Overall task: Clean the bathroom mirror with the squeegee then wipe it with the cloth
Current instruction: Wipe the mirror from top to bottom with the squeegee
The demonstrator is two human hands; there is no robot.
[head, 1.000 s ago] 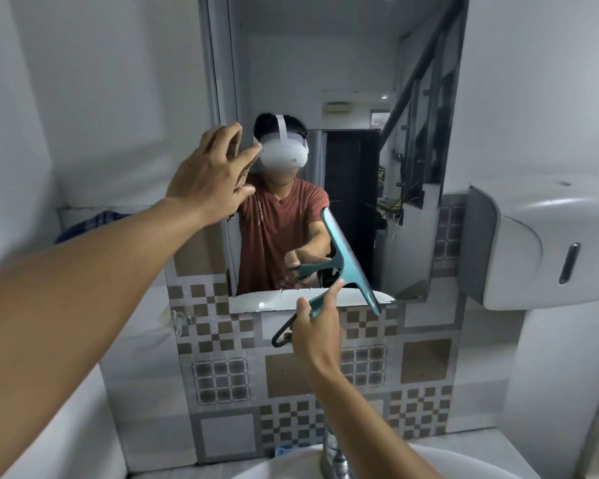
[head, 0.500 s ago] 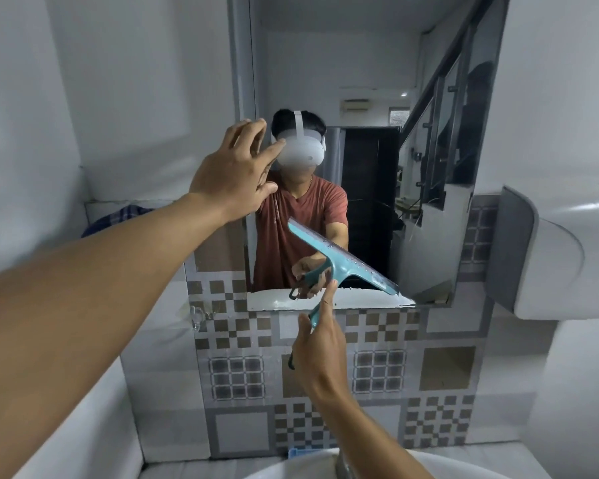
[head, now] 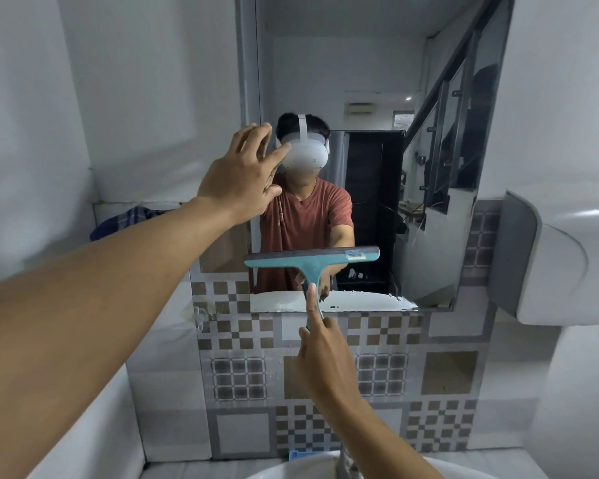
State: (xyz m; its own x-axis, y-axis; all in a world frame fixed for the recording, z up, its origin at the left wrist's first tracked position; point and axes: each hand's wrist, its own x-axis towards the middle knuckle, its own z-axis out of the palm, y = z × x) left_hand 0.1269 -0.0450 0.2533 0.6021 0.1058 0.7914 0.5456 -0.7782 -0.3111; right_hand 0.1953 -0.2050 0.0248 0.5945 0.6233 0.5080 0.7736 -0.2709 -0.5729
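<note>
A teal squeegee (head: pixel 312 262) is held upright in my right hand (head: pixel 320 354), gripped by its handle with the forefinger laid along it. Its blade lies level against the lower part of the mirror (head: pixel 367 81). A band of white foam (head: pixel 360 301) runs along the mirror's bottom edge. My left hand (head: pixel 241 176) is raised with fingers spread, flat at the mirror's left edge. A blue checked cloth (head: pixel 125 221) lies on the ledge at the left, partly hidden by my left forearm.
A white wall dispenser (head: pixel 564 257) juts out at the right. The white basin (head: pixel 291 470) and the tap (head: pixel 346 464) are at the bottom. Patterned grey and brown tiles (head: pixel 239 378) cover the wall below the mirror.
My right hand has turned the squeegee from tilted to level and brought its blade onto the lower mirror. My left hand stays at the mirror's left edge.
</note>
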